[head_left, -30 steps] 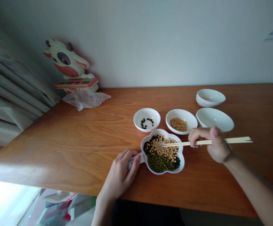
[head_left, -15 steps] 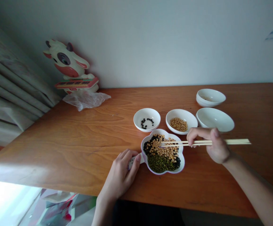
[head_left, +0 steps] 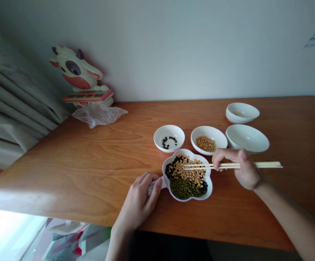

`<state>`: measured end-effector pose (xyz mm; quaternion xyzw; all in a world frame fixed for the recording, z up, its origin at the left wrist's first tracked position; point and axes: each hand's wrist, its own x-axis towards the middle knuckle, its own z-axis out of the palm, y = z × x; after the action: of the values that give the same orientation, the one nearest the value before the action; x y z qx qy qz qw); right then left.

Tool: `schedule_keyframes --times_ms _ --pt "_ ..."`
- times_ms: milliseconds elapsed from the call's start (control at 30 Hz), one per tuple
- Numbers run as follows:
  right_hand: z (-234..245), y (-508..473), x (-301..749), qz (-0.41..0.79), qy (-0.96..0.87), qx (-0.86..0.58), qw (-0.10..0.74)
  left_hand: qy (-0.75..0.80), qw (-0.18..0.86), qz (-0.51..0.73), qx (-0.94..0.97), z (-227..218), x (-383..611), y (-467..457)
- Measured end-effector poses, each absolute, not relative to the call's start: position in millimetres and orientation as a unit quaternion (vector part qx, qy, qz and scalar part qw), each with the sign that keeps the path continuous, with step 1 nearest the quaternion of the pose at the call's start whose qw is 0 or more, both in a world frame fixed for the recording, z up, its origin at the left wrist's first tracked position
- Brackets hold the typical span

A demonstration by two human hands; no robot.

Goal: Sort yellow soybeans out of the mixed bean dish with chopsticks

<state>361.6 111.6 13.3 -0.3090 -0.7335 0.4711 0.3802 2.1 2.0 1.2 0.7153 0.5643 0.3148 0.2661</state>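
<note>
My left hand (head_left: 140, 199) is closed around the handle of a white flower-shaped dish (head_left: 210, 183) on the table. Inside the dish lie tan soybeans (head_left: 194, 174), green mung beans (head_left: 183, 189) and some black beans (head_left: 169, 169). My right hand (head_left: 240, 165) grips a pair of pale chopsticks (head_left: 267, 165), held nearly level, their tips over the soybeans at the upper left of the dish. Whether a bean is pinched between the tips is too small to tell. Just behind the dish stand a white bowl (head_left: 157, 139) with several black beans and another white bowl (head_left: 223, 145) holding soybeans.
At the right stand a white bowl (head_left: 251, 139) and, behind it, one more bowl (head_left: 230, 115) with a little something inside. A cow-shaped toy keyboard (head_left: 85, 78) and a crumpled plastic bag (head_left: 100, 115) lie at the back left of the wooden table (head_left: 78, 163).
My right hand has shifted slightly to the left with the chopsticks, and their tips have moved a little left over the soybeans. My left hand stays on the handle.
</note>
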Motion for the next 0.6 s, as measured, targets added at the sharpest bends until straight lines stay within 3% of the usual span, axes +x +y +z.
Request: schedule_keyframes --times_ms 600 --pt "11.7 112.8 364.1 0.458 -0.740 -0.299 0.392 0.563 0.269 0.316 0.715 -0.5 1.7 3.3"
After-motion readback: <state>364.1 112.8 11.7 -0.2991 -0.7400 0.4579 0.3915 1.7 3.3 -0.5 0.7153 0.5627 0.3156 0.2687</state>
